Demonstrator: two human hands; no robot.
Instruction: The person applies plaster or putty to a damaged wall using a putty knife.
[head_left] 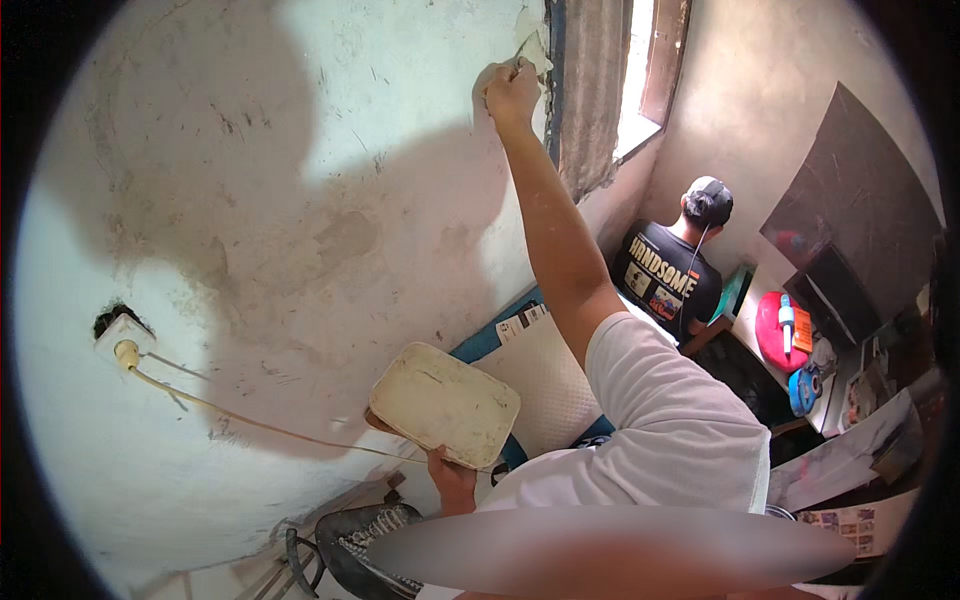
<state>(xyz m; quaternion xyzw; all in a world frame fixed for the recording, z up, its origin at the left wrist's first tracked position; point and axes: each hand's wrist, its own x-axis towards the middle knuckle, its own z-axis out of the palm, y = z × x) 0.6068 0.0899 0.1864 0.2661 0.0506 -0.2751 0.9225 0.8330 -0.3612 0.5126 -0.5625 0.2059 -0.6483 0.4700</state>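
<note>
- The person's right hand (510,92) is raised at the end of an outstretched arm, its fingers curled in at the wall (420,60); whether they clench a tool cannot be told.
- Beside that hand, a pale plaster patch (535,45) borders the dark window frame (553,80).
- The left hand (455,487) grasps the lower edge of a cream, round-cornered rectangular tray (445,403).
- The tray is tilted in front of the wall, well below the right hand, its face scuffed and smeared.
- To the left, a yellowish plug (126,353) sits in a white wall outlet (117,333), a cord (200,403) trailing right toward the tray.
- Behind the tray lies a white textured sheet (545,385).
- Farther right, a co-worker (672,265) in a black T-shirt and cap faces away, near a counter (748,318) bearing a red round item (770,330).
</note>
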